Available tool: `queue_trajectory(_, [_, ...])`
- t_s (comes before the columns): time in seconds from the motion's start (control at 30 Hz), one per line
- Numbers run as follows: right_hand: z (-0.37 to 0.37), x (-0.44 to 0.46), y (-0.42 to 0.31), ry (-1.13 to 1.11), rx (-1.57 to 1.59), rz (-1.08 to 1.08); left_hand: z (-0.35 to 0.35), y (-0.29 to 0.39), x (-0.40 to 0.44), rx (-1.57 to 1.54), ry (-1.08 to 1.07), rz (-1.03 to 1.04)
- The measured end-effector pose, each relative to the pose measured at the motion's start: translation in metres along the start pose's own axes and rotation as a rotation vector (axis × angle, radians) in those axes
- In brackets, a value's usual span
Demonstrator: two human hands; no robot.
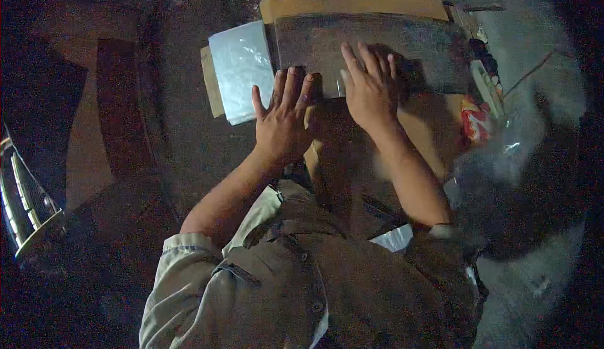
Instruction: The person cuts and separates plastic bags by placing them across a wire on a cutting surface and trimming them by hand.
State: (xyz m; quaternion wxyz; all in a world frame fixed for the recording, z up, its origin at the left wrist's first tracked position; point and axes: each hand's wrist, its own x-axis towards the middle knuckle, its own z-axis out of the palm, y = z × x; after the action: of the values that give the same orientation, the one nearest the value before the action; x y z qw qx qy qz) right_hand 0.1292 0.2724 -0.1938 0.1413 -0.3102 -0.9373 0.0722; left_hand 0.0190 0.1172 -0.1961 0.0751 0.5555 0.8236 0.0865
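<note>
A dark, flat rectangular sheet or board (434, 53) lies in front of me; its material is hard to make out in the dim light. My right hand (371, 94) is over its near edge, palm down, fingers stretched out and apart. My left hand (283, 122) is spread open at the sheet's near left corner, beside a stack of clear plastic bags (236, 66). Whether either palm presses on the surface is hidden from above. Neither hand shows anything in its fingers.
Behind the dark sheet shows a tan board with a curved edge (358, 0). A brown cardboard piece (211, 84) sticks out under the bags. A red and white packet (476, 124) and crumpled clear plastic (509, 147) lie on the right. A bright metallic object (28, 204) stands far left.
</note>
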Motion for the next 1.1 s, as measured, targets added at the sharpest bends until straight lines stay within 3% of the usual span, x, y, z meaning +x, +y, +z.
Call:
queue_trajectory(0.03, [-0.003,-0.008,-0.001,-0.083,0.003,0.024,-0.001,0.002,-0.001,0.0,-0.002,-0.001])
queue_trajectory(0.33, [0.002,-0.011,0.012,-0.026,-0.005,-0.095,-0.003,0.008,-0.005,-0.007,-0.043,-0.023])
queue_trajectory(0.4, [-0.012,-0.021,0.008,-0.006,0.288,0.07,-0.006,0.007,-0.011,-0.098,-0.035,-0.002])
queue_trajectory(0.5, [-0.021,-0.056,0.008,0.091,0.253,0.193,-0.006,0.009,-0.033,-0.129,-0.119,0.094])
queue_trajectory(0.53, [-0.019,-0.073,0.01,0.088,0.251,0.198,-0.008,0.007,-0.041,-0.012,-0.093,0.231])
queue_trajectory(0.6, [-0.011,-0.11,0.013,0.034,0.399,0.4,-0.003,0.009,-0.068,-0.188,-0.255,0.297])
queue_trajectory(0.63, [-0.01,-0.126,0.012,0.037,0.397,0.403,0.007,0.007,-0.079,-0.252,-0.331,0.315])
queue_trajectory(0.67, [-0.01,-0.141,0.01,-0.011,0.493,0.5,0.015,0.004,-0.089,-0.251,-0.33,0.318])
queue_trajectory(0.73, [-0.019,-0.156,-0.002,-0.056,0.589,0.597,0.018,0.001,-0.101,-0.1,-0.672,0.372])
queue_trajectory(0.8, [-0.032,-0.161,-0.016,-0.281,0.529,0.768,0.022,-0.001,-0.113,-0.2,-0.625,0.312])
queue_trajectory(0.9, [-0.001,-0.19,-0.012,-0.202,0.518,0.713,0.021,-0.001,-0.122,-0.357,-0.573,0.242])
queue_trajectory(0.93, [0.008,-0.192,-0.015,-0.086,0.502,0.669,0.019,-0.001,-0.123,-0.41,-0.567,0.228])
queue_trajectory(1.1, [0.01,-0.188,-0.013,-0.12,0.495,0.697,0.015,0.004,-0.127,-0.352,-0.596,0.243])
